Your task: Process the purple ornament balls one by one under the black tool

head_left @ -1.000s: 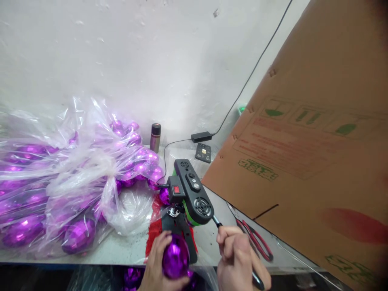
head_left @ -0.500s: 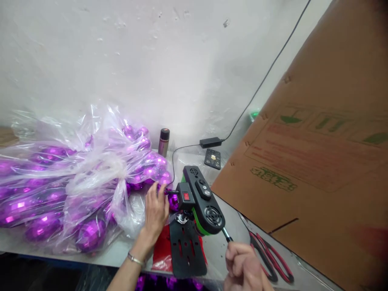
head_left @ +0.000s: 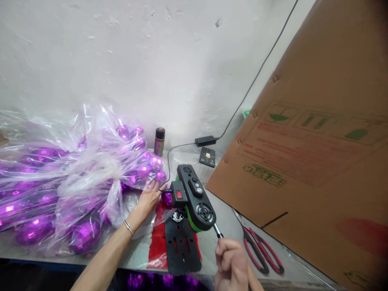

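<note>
A black and green device (head_left: 198, 198) with a red switch is mounted over a slotted black base plate (head_left: 183, 252). My right hand (head_left: 232, 262) is closed around the end of the metal lever (head_left: 217, 230) at its front right. My left hand (head_left: 151, 196), fingers stretched out, reaches to the left of the device, beside its cord and at the edge of a clear plastic bag (head_left: 97, 165) of shiny purple balls (head_left: 86, 234). Another purple ball (head_left: 166, 198) shows between that hand and the device. Some of the fingertips are hard to make out against the bag.
Red-handled scissors (head_left: 262, 250) lie at the right, before a large cardboard box (head_left: 303, 169). Behind stand a spray can (head_left: 159, 141), a black power adapter (head_left: 206, 140) and a small black scale (head_left: 207, 157). Red plastic (head_left: 157, 246) lies beneath the base plate.
My left hand has stretched out and lowered toward the bag's edge, its fingers less curled. My right hand stays on the lever. The whole view has shifted slightly.
</note>
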The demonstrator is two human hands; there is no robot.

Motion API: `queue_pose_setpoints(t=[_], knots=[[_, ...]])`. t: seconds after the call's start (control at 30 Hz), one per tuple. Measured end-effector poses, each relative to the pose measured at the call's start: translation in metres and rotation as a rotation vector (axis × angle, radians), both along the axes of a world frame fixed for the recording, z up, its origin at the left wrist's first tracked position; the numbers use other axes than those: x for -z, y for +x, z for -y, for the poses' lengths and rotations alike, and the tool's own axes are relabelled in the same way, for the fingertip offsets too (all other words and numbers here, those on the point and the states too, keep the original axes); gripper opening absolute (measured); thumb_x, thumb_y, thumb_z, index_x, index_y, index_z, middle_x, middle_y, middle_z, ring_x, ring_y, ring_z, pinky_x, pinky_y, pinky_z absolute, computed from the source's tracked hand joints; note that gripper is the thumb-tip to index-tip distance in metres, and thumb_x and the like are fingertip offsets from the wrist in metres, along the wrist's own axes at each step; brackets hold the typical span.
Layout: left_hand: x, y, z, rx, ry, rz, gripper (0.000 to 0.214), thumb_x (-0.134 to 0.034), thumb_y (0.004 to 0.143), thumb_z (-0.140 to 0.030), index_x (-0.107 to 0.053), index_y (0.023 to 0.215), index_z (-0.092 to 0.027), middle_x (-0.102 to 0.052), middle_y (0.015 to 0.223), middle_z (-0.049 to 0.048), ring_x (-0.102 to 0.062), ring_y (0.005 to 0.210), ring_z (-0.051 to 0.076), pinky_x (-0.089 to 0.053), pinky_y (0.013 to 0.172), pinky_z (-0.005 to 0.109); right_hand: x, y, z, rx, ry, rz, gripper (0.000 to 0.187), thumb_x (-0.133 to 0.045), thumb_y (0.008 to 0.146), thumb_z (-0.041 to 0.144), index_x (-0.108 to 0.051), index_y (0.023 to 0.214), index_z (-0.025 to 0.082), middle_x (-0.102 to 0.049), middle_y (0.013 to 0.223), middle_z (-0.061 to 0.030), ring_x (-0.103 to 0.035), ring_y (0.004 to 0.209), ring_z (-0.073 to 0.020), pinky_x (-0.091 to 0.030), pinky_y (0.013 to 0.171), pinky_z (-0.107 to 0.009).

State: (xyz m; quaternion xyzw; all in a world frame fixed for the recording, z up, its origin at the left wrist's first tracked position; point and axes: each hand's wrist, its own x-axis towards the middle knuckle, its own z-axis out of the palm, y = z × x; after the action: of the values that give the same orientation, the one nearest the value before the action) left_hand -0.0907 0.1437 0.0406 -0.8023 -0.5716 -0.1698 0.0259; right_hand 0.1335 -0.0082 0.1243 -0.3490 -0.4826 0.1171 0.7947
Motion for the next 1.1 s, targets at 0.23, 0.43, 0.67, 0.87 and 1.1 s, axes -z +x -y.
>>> queue_pose_setpoints(t=[0.23,0.43,0.67,0.87,1.1], knots=[[-0.003,-0.033,0.037,-0.116,0.024,0.060,0.079,-0.048,0.095,-0.008,-0.035,0.170,-0.027,-0.065,0.145,0.0215,-0.064,0.135,0.040,-0.056,0.107,0.064,-0.002,0.000,0.001,-0.022,0.013,0.031,0.046,-0.057,0.107,0.023,-0.054,0.061,0.020,-0.052,0.057,0.0012,-0.059,0.059,-0.0143,-0.042,0.050,-0.023],[0.019,-0.043,0.080,-0.134,0.082,0.492,0.088,-0.060,0.099,-0.039,-0.016,0.173,-0.023,-0.046,0.166,0.0237,-0.046,0.157,0.042,-0.046,0.122,0.063,-0.014,-0.008,0.003,-0.002,0.003,-0.015,0.050,-0.060,0.106,0.028,-0.051,0.058,0.020,-0.049,0.055,0.0017,-0.054,0.055,-0.0131,-0.034,0.045,-0.023],[0.009,-0.039,0.081,-0.244,-0.164,0.665,0.078,-0.067,0.089,-0.061,-0.049,0.151,-0.015,-0.064,0.149,0.0250,-0.064,0.139,0.045,-0.050,0.117,0.065,-0.026,-0.013,0.003,-0.004,0.002,-0.007,0.052,-0.062,0.106,0.032,-0.051,0.057,0.020,-0.045,0.053,0.0033,-0.054,0.054,-0.0132,-0.033,0.046,-0.024],[-0.022,-0.023,0.089,-0.368,-0.280,1.109,0.090,-0.085,0.070,-0.061,-0.050,0.141,-0.018,-0.073,0.126,0.0171,-0.077,0.114,0.039,-0.057,0.110,0.062,-0.028,-0.006,0.003,-0.034,-0.025,0.021,0.051,-0.058,0.108,0.027,-0.049,0.059,0.020,-0.043,0.054,0.0041,-0.056,0.057,-0.0131,-0.036,0.052,-0.025],[-0.022,0.026,0.126,-0.295,-0.467,1.953,0.067,-0.081,0.085,-0.067,-0.065,0.134,-0.023,-0.077,0.136,0.0114,-0.074,0.128,0.033,-0.061,0.113,0.054,-0.054,0.000,0.002,-0.042,-0.126,0.097,0.054,-0.059,0.110,0.031,-0.046,0.059,0.021,-0.045,0.057,0.0040,-0.055,0.056,-0.0125,-0.039,0.056,-0.028]])
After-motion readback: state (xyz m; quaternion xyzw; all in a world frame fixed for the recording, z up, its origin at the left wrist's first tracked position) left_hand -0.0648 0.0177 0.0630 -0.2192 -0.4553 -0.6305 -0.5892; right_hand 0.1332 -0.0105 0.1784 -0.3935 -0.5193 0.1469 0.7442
